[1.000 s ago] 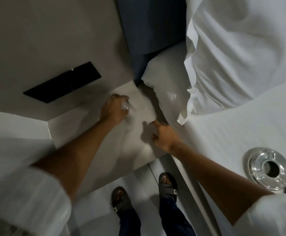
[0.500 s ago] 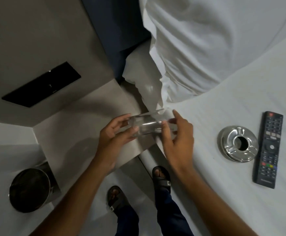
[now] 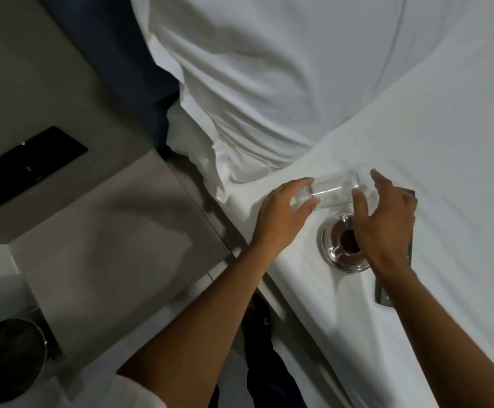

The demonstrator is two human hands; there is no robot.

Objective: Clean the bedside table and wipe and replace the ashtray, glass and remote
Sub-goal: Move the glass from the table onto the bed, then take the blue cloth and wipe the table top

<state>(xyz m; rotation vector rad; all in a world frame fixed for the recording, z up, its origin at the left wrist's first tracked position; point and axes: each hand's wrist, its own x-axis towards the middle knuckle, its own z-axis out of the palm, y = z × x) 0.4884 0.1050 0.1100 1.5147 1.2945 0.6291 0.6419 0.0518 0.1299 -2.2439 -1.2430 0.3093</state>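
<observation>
1. Clear cylindrical drinking glass (image 3: pixel 332 191) lying sideways over white bed sheet (image 3: pixel 445 172), base toward left hand (image 3: pixel 281 214), mouth toward right hand (image 3: pixel 387 222).
2. Left fingers (image 3: pixel 306 206) curled on base; right fingers (image 3: pixel 360 204) spread wide at rim, contact unclear.
3. Likely parked on bed to free grey bedside counter (image 3: pixel 107 231) for wiping.
4. Round shiny metal ashtray (image 3: pixel 338 245) just below glass; black remote (image 3: pixel 382 295) mostly hidden under right wrist.
5. Counter bare; dark round bin (image 3: pixel 7 357) beside it.
</observation>
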